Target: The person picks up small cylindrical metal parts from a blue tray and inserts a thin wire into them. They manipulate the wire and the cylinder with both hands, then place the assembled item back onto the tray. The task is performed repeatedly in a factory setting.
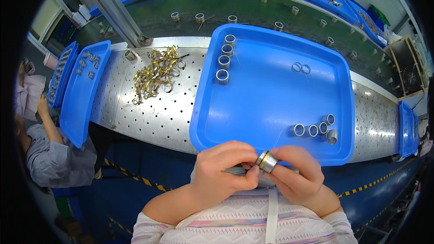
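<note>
Between both hands, just over the near rim of a large blue plastic tray [264, 108], is a short metal cylinder [267, 161] with a gold-coloured band round it. The fingertips of my left hand [229, 167] pinch its left end by the band. Thumb and fingers of my right hand [300, 176] grip its right side. A thin wire rises near the part. Inside the tray, several metal rings [224, 61] form a column at the upper left, and more cylinders [313, 130] sit at the lower right. Two thinner rings [301, 68] lie at the upper right.
A tangled pile of gold-coloured strips [157, 73] and one metal cylinder [130, 55] lie on the perforated metal table [162, 122] at left. Beyond the tray runs a green conveyor belt [244, 6] carrying rings with wires. Another blue tray [79, 101] and a co-worker [62, 156] are at left.
</note>
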`<state>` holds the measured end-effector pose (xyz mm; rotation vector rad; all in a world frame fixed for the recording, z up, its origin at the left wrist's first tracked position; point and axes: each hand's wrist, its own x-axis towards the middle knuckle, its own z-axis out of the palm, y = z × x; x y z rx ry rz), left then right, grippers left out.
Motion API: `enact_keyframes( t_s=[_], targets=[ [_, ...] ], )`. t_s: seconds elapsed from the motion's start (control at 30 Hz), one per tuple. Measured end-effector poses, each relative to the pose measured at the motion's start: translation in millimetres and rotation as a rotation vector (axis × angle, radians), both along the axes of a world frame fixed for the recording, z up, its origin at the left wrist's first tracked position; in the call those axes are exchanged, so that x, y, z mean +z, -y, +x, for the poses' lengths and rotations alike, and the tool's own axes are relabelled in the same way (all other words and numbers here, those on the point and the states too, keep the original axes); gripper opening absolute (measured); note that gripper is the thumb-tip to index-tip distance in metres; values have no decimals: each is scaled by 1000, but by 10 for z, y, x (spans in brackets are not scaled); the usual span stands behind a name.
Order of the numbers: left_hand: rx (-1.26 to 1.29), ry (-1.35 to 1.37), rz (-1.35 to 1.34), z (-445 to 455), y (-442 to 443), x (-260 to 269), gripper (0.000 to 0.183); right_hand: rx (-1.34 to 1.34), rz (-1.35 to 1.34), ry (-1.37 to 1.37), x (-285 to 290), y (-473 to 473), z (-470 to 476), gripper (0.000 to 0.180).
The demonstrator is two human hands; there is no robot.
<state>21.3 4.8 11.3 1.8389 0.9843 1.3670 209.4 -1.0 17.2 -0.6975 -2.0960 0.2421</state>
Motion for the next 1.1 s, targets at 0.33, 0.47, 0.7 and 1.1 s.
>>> enact_keyframes(
  t_s=[0.33, 0.47, 0.7, 1.1],
  targets=[
    [25, -36, 72, -7, 13, 3, 18, -82, -140, -84, 15, 81, -57, 25],
    [-17, 52, -30, -24, 17, 16, 18, -37, -47, -18, 0, 40, -12, 26],
    [3, -26, 52, -38, 36, 8, 18, -44, -94, -45, -2, 67, -42, 24],
    [-16, 5, 20, -34, 7, 22, 17, -41, -40, 73, 31, 52, 4, 24]
  ],
)
